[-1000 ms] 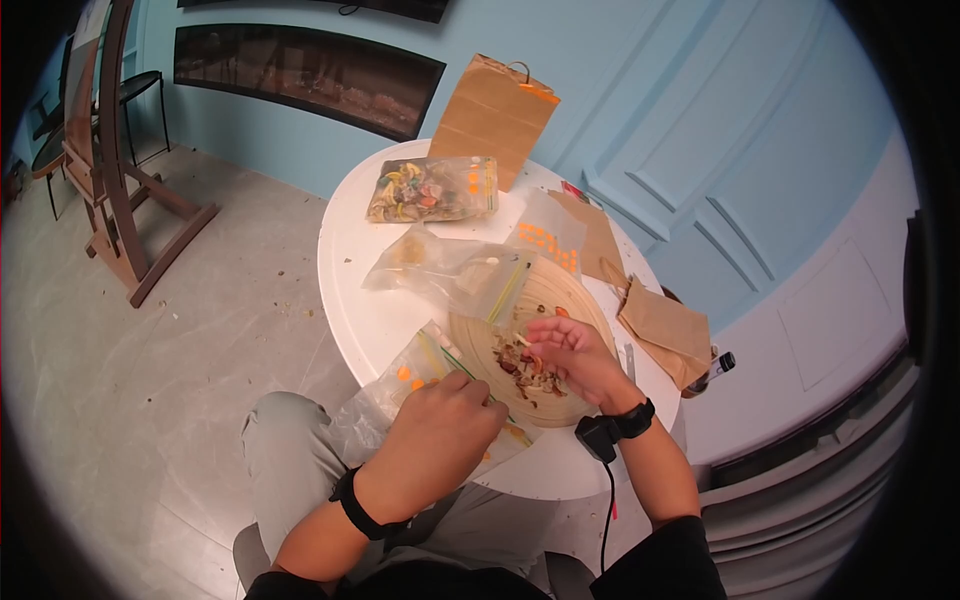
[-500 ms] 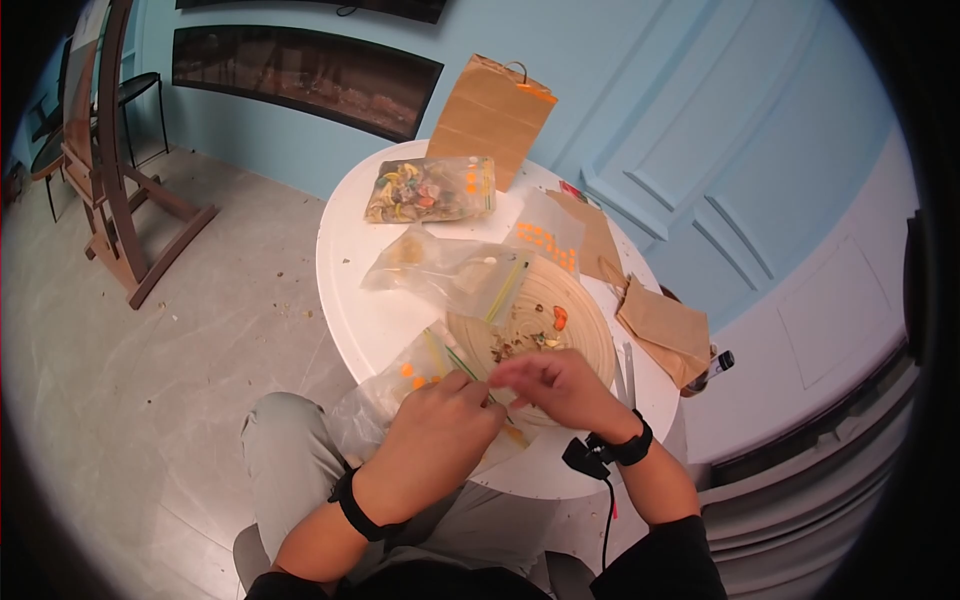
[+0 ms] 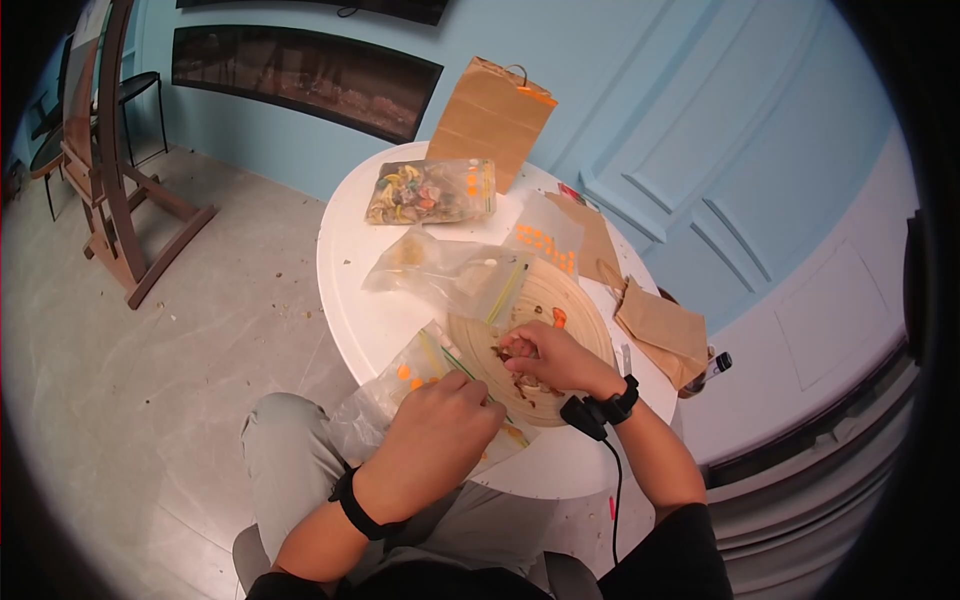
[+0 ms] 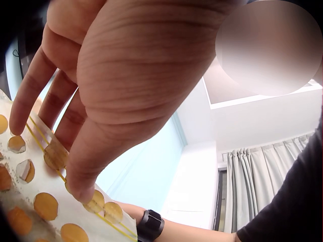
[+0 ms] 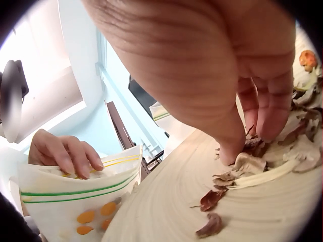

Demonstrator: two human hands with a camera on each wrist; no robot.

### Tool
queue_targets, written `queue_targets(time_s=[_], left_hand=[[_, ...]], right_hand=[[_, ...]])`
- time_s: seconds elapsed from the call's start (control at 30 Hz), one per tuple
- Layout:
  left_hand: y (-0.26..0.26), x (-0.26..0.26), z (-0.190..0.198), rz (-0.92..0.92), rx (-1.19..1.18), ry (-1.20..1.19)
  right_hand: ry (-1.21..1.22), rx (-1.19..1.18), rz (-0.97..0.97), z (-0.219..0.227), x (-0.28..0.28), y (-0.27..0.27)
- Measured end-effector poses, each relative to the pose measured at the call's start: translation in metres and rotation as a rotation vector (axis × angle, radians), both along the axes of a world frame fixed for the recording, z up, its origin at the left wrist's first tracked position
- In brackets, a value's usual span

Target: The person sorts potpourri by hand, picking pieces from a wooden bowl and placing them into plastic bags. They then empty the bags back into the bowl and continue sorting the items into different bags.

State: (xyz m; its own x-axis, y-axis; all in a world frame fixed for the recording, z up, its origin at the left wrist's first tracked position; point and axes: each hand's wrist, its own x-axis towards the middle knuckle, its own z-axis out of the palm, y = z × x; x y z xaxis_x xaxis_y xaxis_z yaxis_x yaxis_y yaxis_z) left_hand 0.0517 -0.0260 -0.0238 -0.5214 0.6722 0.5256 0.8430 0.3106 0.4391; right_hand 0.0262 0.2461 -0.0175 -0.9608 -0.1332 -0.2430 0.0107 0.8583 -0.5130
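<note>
My left hand (image 3: 445, 425) grips the mouth of a clear zip bag (image 3: 418, 358) with orange dots, thumb on one side and fingers on the other. In the right wrist view the green and yellow zip strips run along its top, and the bag stands beside a round pale tray (image 3: 588, 315). Over the tray my right hand (image 3: 555, 357) reaches down, thumb and fingertips pinching at dark, shrivelled dried pieces (image 5: 252, 164). Around those fingers lie brown flakes, a pale strip (image 5: 265, 176) and, farther back, an orange-red piece (image 5: 307, 60).
Another clear zip bag (image 3: 440, 275) lies across the tray's far left edge. Behind it sits a filled bag of mixed dried pieces (image 3: 425, 195). A paper bag (image 3: 495, 120) stands at the back; a folded one (image 3: 665, 335) lies right. An orange-dotted bag (image 3: 545, 230) lies beyond the tray.
My right hand went from above the dried pieces to the bag's mouth beside my left hand, then back to the pieces on the tray. The left hand keeps its grip on the bag.
</note>
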Motion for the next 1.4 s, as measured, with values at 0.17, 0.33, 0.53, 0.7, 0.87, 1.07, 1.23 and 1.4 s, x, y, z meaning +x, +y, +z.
queue_targets(time_s=[0.17, 0.33, 0.53, 0.7, 0.87, 1.07, 1.23, 1.4], left_hand=[[-0.001, -0.002, -0.001, 0.007, 0.012, -0.008], [-0.001, -0.002, -0.001, 0.008, 0.020, -0.012], [-0.001, -0.003, -0.003, 0.005, 0.022, -0.001], [-0.001, -0.003, -0.003, 0.012, 0.010, 0.002], [0.001, -0.002, -0.002, 0.010, -0.004, 0.001], [0.004, -0.001, -0.003, 0.006, -0.014, 0.005], [0.005, -0.001, -0.002, 0.010, -0.026, 0.008], [0.005, -0.002, -0.004, 0.014, -0.024, 0.004]], right_hand=[[0.022, 0.004, -0.027, -0.001, -0.004, 0.004], [0.015, -0.064, -0.108, -0.003, -0.004, 0.006], [-0.100, -0.398, -0.307, -0.004, 0.000, 0.013], [-0.163, -0.585, -0.410, -0.002, 0.002, 0.021], [-0.149, -0.512, -0.388, -0.003, 0.002, 0.021], [0.134, -0.164, -0.047, -0.006, -0.004, 0.006], [0.192, 0.184, 0.134, -0.001, -0.015, -0.008], [0.036, -0.062, -0.033, -0.006, -0.019, -0.005]])
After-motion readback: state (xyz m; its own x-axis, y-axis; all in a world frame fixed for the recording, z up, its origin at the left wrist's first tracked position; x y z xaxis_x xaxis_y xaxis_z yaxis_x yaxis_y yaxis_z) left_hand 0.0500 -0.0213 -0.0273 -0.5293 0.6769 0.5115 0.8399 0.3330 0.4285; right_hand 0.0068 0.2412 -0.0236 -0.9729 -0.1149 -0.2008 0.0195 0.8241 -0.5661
